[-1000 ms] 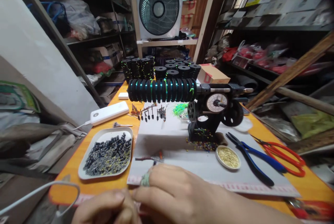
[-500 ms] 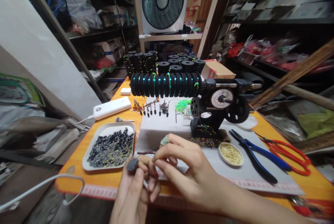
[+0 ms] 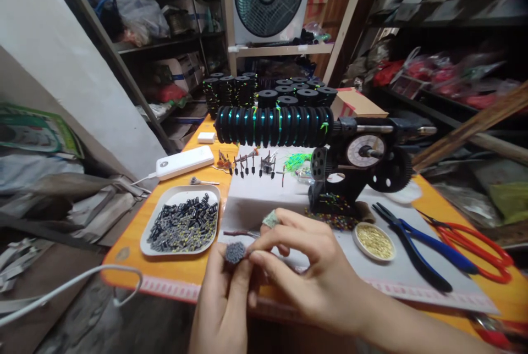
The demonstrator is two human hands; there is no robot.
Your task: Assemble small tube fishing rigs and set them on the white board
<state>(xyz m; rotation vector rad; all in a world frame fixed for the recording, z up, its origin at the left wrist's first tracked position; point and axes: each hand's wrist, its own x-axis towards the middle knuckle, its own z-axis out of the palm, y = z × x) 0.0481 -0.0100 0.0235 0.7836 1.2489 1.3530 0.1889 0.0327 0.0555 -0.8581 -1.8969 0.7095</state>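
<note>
Between the fingers of my left hand is a dark grey, round-ended bundle with a speckled end; its kind is unclear. My right hand reaches in from the right, thumb and forefinger pinched together at the bundle's right edge. Whatever is in that pinch is too small to make out. A pale green wrap covers one right fingertip. Just behind the hands, a thin dark stick lies on the white sheet. To the left stands a white tray of small black and grey pieces.
A winding device carries black spools with teal line. Right of my hands are a dish of gold bits, blue-handled pliers and red-handled scissors. A white power bank and cable are left; more spools stand behind.
My left hand has turned so the bundle's speckled end faces up toward me, and the right pinch has come against it. The whole view has shifted slightly.
</note>
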